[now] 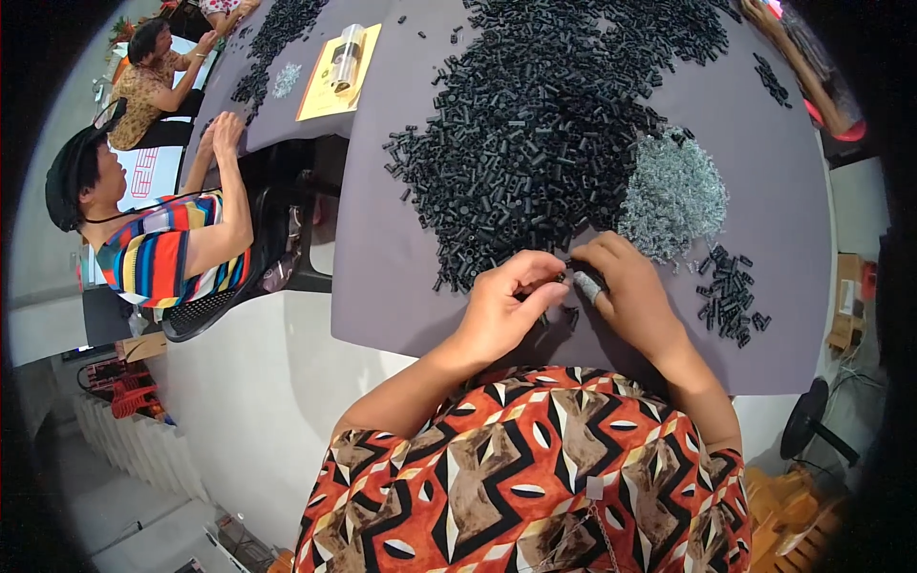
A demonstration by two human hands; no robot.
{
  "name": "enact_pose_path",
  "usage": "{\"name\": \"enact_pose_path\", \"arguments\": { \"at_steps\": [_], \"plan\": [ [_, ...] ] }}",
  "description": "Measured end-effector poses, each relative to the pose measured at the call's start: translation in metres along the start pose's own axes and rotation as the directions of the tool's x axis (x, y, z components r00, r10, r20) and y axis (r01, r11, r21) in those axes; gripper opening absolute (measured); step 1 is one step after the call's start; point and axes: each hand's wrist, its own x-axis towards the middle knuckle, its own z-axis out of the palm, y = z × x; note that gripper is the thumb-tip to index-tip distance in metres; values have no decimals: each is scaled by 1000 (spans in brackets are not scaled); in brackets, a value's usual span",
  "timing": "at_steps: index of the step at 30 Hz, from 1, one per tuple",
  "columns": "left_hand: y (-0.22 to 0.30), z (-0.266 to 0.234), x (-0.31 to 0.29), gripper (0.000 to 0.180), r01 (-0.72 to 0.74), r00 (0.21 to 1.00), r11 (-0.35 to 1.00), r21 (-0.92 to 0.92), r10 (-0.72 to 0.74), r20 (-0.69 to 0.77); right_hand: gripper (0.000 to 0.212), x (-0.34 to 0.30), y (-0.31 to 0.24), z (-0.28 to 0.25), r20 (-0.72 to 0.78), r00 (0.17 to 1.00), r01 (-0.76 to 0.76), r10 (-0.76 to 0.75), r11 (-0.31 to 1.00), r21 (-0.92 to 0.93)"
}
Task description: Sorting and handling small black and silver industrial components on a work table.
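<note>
My left hand [511, 304] is curled in a pinch at the near edge of a big heap of small black cylindrical parts [535, 143]. A small black part [562, 278] shows at its fingertips. Close beside it, my right hand [630, 298] has its fingers bent and closed, with a grey wrapping on the thumb; what they hold is hidden. Several loose black parts lie on the table under my hands. A pile of small clear, shiny pieces [673, 196] adjoins the heap beyond my right hand. To its near right lies a smaller group of black parts [728, 296].
The grey-covered table [382, 277] ends just in front of my body. A clear tube-shaped container [346, 62] lies on a yellow sheet [315, 103] at the far left. A person in a striped shirt [177, 244] sits at the left beside a black chair [277, 229]; others work farther off.
</note>
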Motion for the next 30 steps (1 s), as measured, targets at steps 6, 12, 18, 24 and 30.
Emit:
{"name": "enact_pose_path", "arguments": {
  "at_steps": [6, 12, 18, 24, 30],
  "plan": [
    [-3, 0, 1, 21, 25, 1000, 990, -142, -26, -11, 31, 3, 1, 3, 21, 999, 49, -47, 996, -81],
    [1, 2, 3, 22, 32, 999, 993, -114, -31, 11, 15, -7, -8, -13, 128, 943, -330, 306, 827, 455],
    [9, 11, 8, 20, 85, 994, 991, -104, -77, 81, 13, -10, -6, -17, 27, 971, -203, 236, 765, 611],
    [8, 14, 10, 18, 80, 992, 990, -115, -68, 106, 14, -11, 0, -19, 93, 960, -251, 265, 660, 708],
    [11, 14, 12, 17, 108, 983, 990, -96, -92, 156, 14, -12, 4, -21, 83, 961, -250, 264, 702, 667]
  ]
}}
